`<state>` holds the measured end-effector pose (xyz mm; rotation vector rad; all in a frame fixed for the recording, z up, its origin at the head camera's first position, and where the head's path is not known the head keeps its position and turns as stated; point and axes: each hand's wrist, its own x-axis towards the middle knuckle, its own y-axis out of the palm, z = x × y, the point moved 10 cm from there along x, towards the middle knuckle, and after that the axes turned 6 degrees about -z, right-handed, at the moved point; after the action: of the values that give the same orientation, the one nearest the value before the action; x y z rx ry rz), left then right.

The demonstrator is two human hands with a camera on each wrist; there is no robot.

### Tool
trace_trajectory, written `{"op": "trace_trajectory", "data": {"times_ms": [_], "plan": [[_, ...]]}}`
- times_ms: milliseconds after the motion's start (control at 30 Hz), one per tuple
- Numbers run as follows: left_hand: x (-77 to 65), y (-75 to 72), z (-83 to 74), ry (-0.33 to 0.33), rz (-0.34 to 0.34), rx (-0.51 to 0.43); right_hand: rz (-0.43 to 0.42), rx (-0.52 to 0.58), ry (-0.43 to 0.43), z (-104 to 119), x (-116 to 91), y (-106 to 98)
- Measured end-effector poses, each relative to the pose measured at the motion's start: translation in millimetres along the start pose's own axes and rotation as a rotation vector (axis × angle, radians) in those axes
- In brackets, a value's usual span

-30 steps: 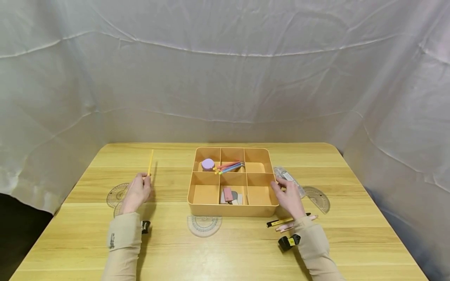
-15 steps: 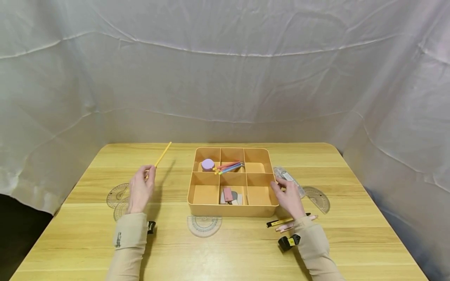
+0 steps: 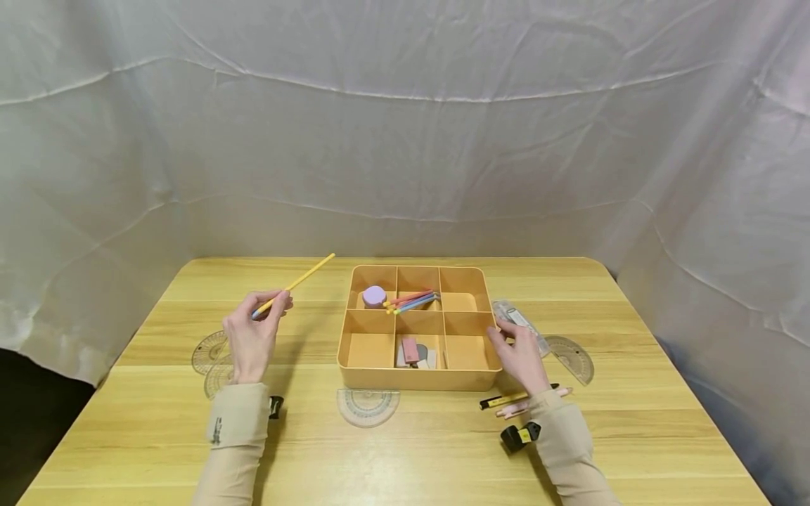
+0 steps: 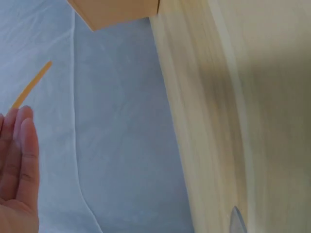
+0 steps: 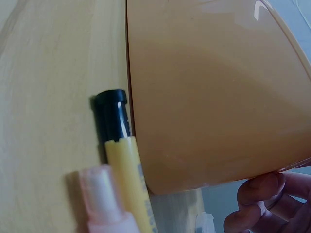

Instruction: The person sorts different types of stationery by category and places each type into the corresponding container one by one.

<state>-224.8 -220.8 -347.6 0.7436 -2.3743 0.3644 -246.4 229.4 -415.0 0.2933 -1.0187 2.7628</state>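
Note:
In the head view, my left hand (image 3: 254,337) is raised above the left of the table and pinches a slim yellow stick (image 3: 310,270) with a blue end. The stick slants up and right; its yellow tip (image 4: 36,81) shows past the fingers in the left wrist view. My right hand (image 3: 522,353) grips the right wall of a tan six-compartment organizer box (image 3: 418,379), fingers curled at the rim. Inside the box lie a purple round item (image 3: 374,296), several red and blue sticks (image 3: 413,302), and a pink eraser (image 3: 410,349) with small grey and white pieces.
Protractors lie at left (image 3: 211,351), in front of the box (image 3: 369,407) and at right (image 3: 571,357). A clear case (image 3: 520,318) sits behind my right hand. A yellow-black pen (image 5: 124,170) and a pink pen (image 5: 104,199) lie by the box's right front corner.
My left hand has risen and moved slightly right with the stick, which has swung from nearly upright to a rightward slant, baring its blue end. The right hand and box have stayed put.

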Motion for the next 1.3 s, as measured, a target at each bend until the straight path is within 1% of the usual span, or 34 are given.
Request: {"op": "trace_trajectory", "data": {"times_ms": [67, 167, 233, 267, 300, 367, 500, 567, 633, 833, 1100, 1300], "plan": [[-0.1, -2.5, -5.7, 0.032, -0.036, -0.035, 0.000, 0.000, -0.001, 0, 0, 0], [-0.6, -5.0, -13.5, 0.077, -0.078, -0.058, 0.000, -0.003, -0.003, 0, 0, 0], [-1.2, -3.8, -18.1, 0.089, -0.079, -0.064, 0.001, -0.003, -0.001, 0, 0, 0], [-1.6, -2.0, -19.8, 0.089, -0.068, -0.064, 0.002, -0.002, 0.001, 0, 0, 0], [-1.8, 0.7, -21.2, 0.086, -0.051, -0.057, 0.002, -0.003, 0.002, 0, 0, 0], [-3.1, 8.7, -23.6, 0.075, 0.006, -0.041, 0.002, -0.003, 0.006, -1, 0, 0], [-7.6, 26.0, -27.4, 0.062, 0.134, 0.038, -0.001, 0.000, 0.007, -1, -1, 0], [-10.4, 32.7, -30.7, 0.060, 0.185, 0.067, -0.002, 0.004, 0.005, -1, 0, 1], [-12.6, 37.6, -34.7, 0.063, 0.219, 0.091, -0.006, 0.007, -0.001, -1, 0, 1], [-18.2, 51.3, -45.5, 0.058, 0.312, 0.119, -0.014, 0.014, -0.013, 0, 1, 1], [-30.7, 74.1, -61.1, 0.067, 0.482, 0.164, -0.013, 0.009, -0.007, -1, 0, 0], [-37.5, 89.5, -69.9, 0.089, 0.548, 0.185, -0.006, 0.007, -0.004, -1, 1, 1]]}}
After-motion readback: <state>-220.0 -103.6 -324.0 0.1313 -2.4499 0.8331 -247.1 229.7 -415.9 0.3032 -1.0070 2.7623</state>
